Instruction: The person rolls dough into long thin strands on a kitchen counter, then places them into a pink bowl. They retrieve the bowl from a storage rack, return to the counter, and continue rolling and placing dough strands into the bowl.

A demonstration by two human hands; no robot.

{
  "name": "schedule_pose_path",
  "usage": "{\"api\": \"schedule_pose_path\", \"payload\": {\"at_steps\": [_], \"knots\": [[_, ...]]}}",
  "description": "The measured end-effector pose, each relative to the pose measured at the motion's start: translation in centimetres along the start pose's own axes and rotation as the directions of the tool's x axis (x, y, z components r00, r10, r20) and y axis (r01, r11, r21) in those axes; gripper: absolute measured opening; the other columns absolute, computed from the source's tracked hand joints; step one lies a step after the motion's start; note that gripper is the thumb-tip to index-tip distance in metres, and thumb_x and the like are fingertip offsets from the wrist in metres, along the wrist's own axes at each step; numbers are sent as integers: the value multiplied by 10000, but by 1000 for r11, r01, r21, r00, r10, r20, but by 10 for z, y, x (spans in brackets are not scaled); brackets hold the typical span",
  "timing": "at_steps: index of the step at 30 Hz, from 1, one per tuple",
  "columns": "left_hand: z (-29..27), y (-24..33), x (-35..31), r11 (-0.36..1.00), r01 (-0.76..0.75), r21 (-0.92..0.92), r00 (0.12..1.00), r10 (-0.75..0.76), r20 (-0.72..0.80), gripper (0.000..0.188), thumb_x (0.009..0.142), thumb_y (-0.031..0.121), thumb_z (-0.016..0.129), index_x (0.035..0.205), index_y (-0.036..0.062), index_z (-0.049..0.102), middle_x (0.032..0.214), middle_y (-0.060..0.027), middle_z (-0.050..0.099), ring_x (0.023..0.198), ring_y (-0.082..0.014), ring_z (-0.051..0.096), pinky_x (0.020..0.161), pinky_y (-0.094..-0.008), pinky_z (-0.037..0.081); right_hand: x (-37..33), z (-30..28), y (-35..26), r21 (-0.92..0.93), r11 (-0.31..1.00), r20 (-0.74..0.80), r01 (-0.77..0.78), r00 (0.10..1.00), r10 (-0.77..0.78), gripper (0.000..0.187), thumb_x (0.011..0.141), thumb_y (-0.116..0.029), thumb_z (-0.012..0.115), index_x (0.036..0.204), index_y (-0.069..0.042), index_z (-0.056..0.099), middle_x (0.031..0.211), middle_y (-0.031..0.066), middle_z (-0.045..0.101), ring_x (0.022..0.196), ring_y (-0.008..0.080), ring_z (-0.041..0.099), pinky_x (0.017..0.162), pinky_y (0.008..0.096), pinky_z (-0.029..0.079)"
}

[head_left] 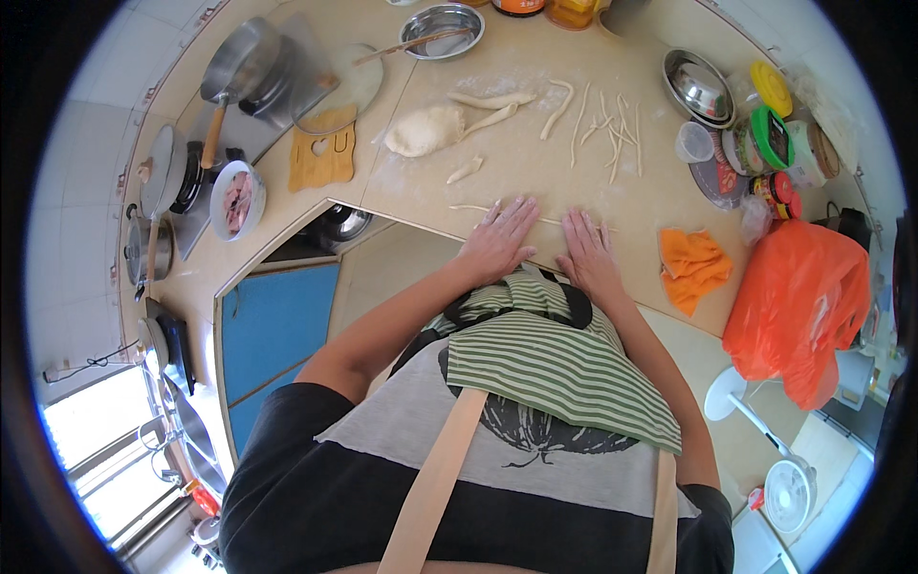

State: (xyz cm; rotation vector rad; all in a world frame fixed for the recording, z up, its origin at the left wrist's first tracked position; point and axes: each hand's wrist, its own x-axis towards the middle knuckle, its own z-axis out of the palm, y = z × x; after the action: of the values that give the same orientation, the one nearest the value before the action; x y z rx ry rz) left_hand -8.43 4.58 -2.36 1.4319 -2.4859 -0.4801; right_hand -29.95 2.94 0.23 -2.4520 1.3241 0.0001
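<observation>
- Two hands lie flat on the beige countertop, side by side at its near edge – the left hand and the right hand, each with palm down and fingers spread wide, gripping nothing.
- Under both palms runs a thin dough strand; one end shows out past the left hand and a short bit shows between the hands.
- Farther back on the floured surface lies a lump of dough, with a few thicker dough rolls just beside it.
- To the right of those, a cluster of thin rolled strips lies roughly lined up – well apart from the hands.
- An orange cloth lies crumpled near the right hand, and an orange plastic bag sits beyond it at the counter's end.
- Steel bowls and lidded jars stand at the far right.
- At the left, a pan rests on a stove, and a small bowl of pink pieces stands nearby.
- A striped apron covers the person's front.
</observation>
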Motion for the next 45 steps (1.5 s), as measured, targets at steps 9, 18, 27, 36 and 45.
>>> {"api": "schedule_pose_path", "payload": {"at_steps": [9,18,27,36,45], "knots": [[-11,-9,0,999,29,23,999,-30,26,646,956,424,434,1466,55,289,1547,-109,252,1431,-285,229,1149,-528,171,-3,-11,5,15,995,-5,-99,995,99,639,949,-333,462,1479,-54,242,1542,136,243,1433,314,205,1140,562,116],[-18,-13,-4,983,152,104,987,-157,43,672,964,443,406,1497,77,223,1569,-113,185,1446,-301,179,1147,-569,104,-16,-7,20,-49,990,-26,-132,991,131,649,963,-388,418,1493,-69,220,1553,129,220,1441,317,185,1133,578,101],[-18,-29,-12,968,240,75,970,-238,-38,711,947,441,441,1503,72,196,1574,-109,169,1458,-283,141,1155,-557,68,-12,2,38,-42,980,-59,-192,980,190,649,970,-409,387,1499,-78,211,1566,121,194,1450,308,159,1139,577,55],[-25,-57,-51,980,181,77,960,-159,-232,483,885,177,577,1345,85,460,1374,-116,452,1304,-304,392,1075,-496,286,-34,6,46,-22,985,-13,-172,985,172,665,966,-401,398,1505,-75,187,1573,122,170,1454,317,138,1135,584,41],[-34,-85,-54,988,128,87,914,-84,-397,259,721,61,629,978,92,641,980,-62,593,960,-276,558,829,-431,428,-35,4,53,-24,992,-104,-125,987,122,680,929,-306,449,1506,-74,175,1566,122,182,1450,318,152,1128,593,95]]}}
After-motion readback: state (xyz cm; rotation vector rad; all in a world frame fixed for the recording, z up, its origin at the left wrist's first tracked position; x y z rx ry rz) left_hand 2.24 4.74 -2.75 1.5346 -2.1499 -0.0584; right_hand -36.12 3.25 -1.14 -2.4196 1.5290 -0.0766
